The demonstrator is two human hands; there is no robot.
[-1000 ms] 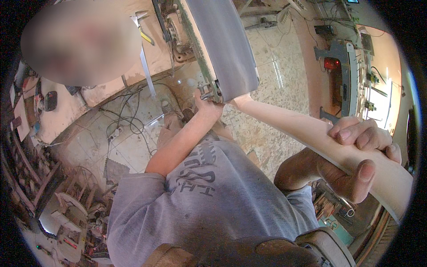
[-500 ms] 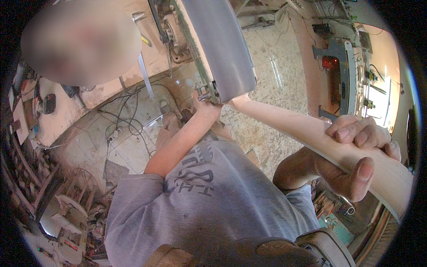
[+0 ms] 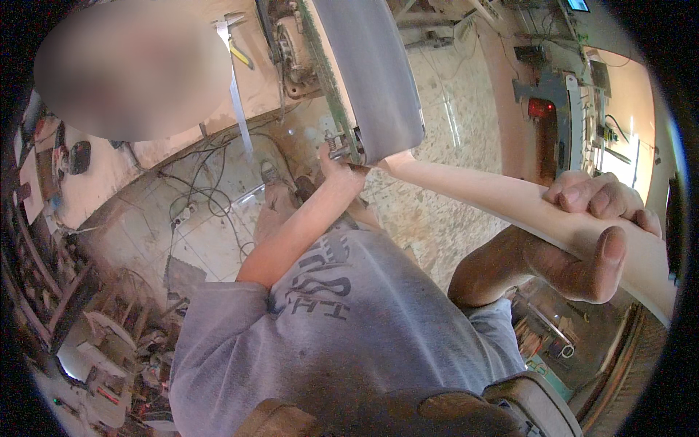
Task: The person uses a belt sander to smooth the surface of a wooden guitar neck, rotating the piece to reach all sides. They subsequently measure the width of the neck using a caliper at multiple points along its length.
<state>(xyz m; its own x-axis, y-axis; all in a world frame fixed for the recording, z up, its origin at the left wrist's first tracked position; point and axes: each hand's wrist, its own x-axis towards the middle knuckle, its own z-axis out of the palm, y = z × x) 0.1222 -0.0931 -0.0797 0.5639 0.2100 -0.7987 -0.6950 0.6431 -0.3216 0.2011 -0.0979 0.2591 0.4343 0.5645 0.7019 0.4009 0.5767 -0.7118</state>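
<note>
Clasped in the right hand [image 3: 601, 199], a pale wooden piece [image 3: 495, 195] is angled leftward to a grey belt [image 3: 371, 80]; the left hand's [image 3: 341, 170] grip cannot be told.

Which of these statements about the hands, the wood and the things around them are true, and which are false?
1. The right hand grips the wooden piece. True.
2. The left hand is wrapped around the same stretch of wood as the right. False: the left hand is at the other end, beside the sander.
3. One end of the wood is at the near end of the grey belt. True.
4. The yellow tool lies on the floor. False: the yellow tool lies on the table.
5. The person's shirt is grey. True.
</note>
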